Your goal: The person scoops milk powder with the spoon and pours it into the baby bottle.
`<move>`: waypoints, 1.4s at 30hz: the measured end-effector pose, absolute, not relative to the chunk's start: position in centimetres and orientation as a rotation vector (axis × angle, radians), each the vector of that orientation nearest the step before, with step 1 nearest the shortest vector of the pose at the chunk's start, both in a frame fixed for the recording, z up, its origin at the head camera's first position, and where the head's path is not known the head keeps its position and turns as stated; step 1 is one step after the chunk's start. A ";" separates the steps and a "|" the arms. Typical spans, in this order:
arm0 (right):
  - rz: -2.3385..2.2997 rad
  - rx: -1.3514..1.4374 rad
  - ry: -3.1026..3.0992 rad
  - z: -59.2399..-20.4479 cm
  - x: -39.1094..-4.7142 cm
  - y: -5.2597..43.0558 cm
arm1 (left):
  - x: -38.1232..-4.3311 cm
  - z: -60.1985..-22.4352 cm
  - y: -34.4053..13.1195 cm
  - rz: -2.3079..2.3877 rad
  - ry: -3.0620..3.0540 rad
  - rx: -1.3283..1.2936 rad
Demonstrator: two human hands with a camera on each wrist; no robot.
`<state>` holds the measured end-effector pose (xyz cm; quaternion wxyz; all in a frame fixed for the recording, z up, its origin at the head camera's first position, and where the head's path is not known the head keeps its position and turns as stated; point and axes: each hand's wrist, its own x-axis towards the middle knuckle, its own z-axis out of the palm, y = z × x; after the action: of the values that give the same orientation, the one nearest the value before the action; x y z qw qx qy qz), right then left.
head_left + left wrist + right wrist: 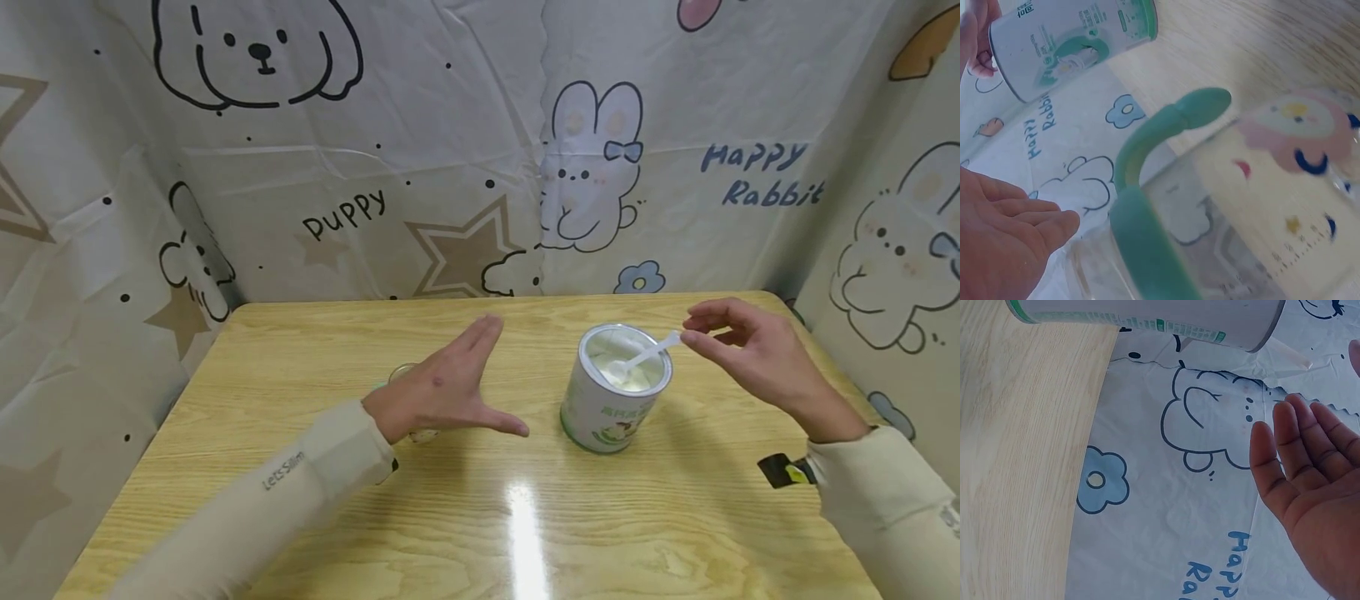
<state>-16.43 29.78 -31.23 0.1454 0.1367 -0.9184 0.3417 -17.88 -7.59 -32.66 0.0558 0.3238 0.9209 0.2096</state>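
Your right hand (753,358) is hovering just to the right of the can (607,417), its fingers loosely bent, apart from the thumb and gripping nothing. The white scoop (652,350) is leaning inside that can, its bowl resting at the pale powder (636,382) and its long axis slanting up over the right rim, so the handle's free end is pointing at your right thumb. The head view is putting the tip right beside that thumb, but the right wrist view is showing it lying between thumb and fingers; a touch is hard to confirm. Your right hand is clearly sitting nearer, so a pinch is probably turning on closing across that slant.

Your left hand (450,379) is spreading wide and empty above the worktop (600,525), well left of the can. The bottle (1154,244) is standing near your left wrist, mostly hiding behind it in the head view.
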 end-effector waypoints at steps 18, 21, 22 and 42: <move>0.965 0.375 -2.693 -31.3 -16.4 28.9 | -18.0 -33.4 -4.6 0.773 2.725 0.992; 0.979 0.385 -2.683 -31.5 -16.5 28.8 | -18.1 -33.6 -4.0 0.796 2.729 0.998; 0.984 0.389 -2.678 -31.5 -16.5 28.8 | -18.1 -33.7 -3.8 0.807 2.729 0.997; 1.017 0.391 -2.646 -32.3 -16.7 28.4 | -18.6 -34.4 0.1 1.085 2.595 0.890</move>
<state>-16.68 28.44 -32.27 0.1397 0.1352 -0.9156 0.3521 -18.65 0.07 -34.40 0.0955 0.3004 0.8756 0.3660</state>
